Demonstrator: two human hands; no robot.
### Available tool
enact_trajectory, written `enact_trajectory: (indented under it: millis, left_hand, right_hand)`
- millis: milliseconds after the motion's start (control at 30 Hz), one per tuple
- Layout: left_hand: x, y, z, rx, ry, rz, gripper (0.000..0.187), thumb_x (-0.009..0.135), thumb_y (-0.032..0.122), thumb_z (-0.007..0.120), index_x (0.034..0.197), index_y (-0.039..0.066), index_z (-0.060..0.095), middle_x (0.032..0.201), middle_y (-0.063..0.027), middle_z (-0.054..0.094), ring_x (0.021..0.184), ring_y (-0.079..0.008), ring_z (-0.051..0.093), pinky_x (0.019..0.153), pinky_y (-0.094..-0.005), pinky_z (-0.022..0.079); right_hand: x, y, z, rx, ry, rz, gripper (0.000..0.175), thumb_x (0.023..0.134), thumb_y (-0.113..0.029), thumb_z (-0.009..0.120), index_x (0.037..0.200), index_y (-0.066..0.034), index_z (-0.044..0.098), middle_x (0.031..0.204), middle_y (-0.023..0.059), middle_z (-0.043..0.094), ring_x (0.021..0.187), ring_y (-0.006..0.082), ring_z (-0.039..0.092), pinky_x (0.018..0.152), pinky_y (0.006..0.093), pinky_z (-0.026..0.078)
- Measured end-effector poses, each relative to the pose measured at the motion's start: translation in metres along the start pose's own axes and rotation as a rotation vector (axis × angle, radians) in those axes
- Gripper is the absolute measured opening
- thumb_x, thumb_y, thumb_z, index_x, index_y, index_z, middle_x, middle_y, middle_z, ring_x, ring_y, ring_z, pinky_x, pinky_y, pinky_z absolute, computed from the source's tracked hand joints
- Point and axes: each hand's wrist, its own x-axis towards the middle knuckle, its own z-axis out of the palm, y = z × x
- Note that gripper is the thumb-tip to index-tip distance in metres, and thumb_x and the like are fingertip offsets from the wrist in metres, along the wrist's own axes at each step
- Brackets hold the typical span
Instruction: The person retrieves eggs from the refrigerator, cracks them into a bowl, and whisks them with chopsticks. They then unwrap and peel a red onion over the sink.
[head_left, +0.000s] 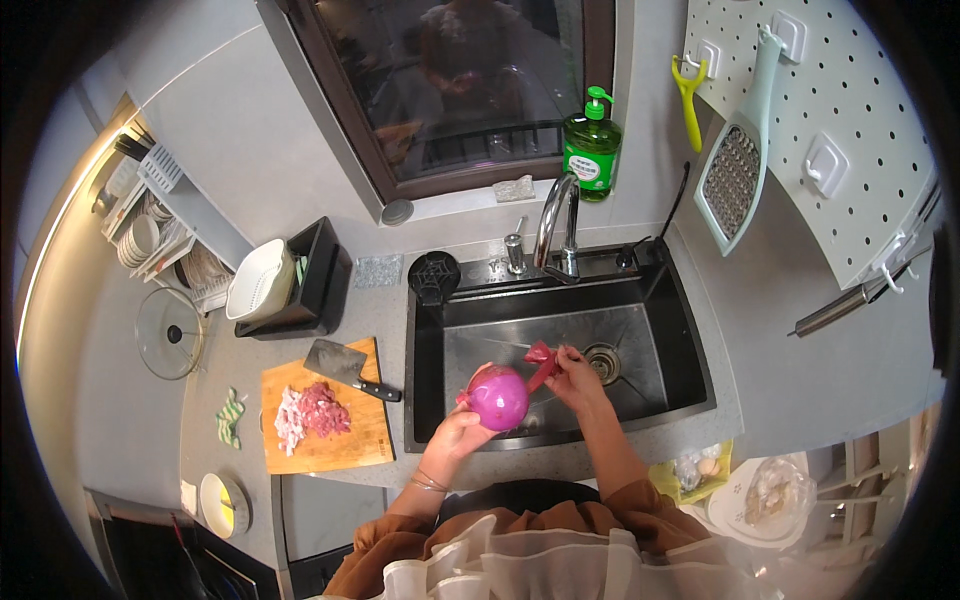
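A round, glossy purple-pink object (501, 399), perhaps a peeled onion, rests in my left hand (463, 427) above the front part of the black sink (559, 439). A strip of reddish peel or film (541, 361) runs from its right side to my right hand (576, 379), where the fingertips pinch it. Another red scrap sticks out at the left of the round object. Left of the sink, a wooden cutting board (330, 457) bears chopped raw meat (324, 409), paler pieces (291, 421) and a cleaver (337, 361) with a black handle.
A chrome faucet (573, 217) rises behind the sink, beside a green soap bottle (592, 154). Left stand a black bin (334, 300) with a white colander (261, 289), a glass lid (171, 352), a striped cloth (230, 420) and a bowl (238, 510). A grater (731, 176) hangs at right.
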Motion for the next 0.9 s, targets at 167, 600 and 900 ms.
enact_trajectory:
  millis: [167,600,900]
  left_hand:
    - [0.007,-0.004,-0.020,-0.247,-0.100,-0.196,0.087,0.054,0.023,0.076,0.133,0.014,0.039,0.124,-0.0189,0.047,0.108,-0.0376,0.050,0.082,-0.0398,0.047]
    - [-0.015,0.017,-0.013,0.022,-0.101,-0.123,0.083,0.061,0.011,0.074,0.132,0.019,0.032,0.129,-0.0148,0.041,0.119,-0.0408,0.045,0.090,-0.0632,0.043]
    - [0.003,0.005,-0.006,0.296,0.083,-0.071,0.072,0.072,0.003,0.072,0.131,0.013,0.034,0.127,-0.0088,0.044,0.118,-0.0242,0.047,0.097,-0.0409,0.043]
  right_hand:
    - [-0.012,0.001,0.025,0.368,-0.066,0.305,0.014,0.090,-0.007,0.050,0.075,-0.0064,0.049,0.074,0.0032,0.049,0.068,0.0148,0.048,0.065,0.0288,0.040]
    - [-0.011,-0.041,0.004,-0.281,0.051,-0.143,0.027,0.088,-0.022,0.056,0.066,-0.0121,0.045,0.053,-0.0041,0.033,0.044,0.0074,0.029,0.043,0.0244,0.024]
    - [-0.075,-0.021,0.101,-1.605,-0.818,-0.530,0.030,0.073,-0.024,0.071,0.099,-0.0100,0.066,0.070,0.0049,0.059,0.067,0.0165,0.060,0.060,0.0305,0.046]
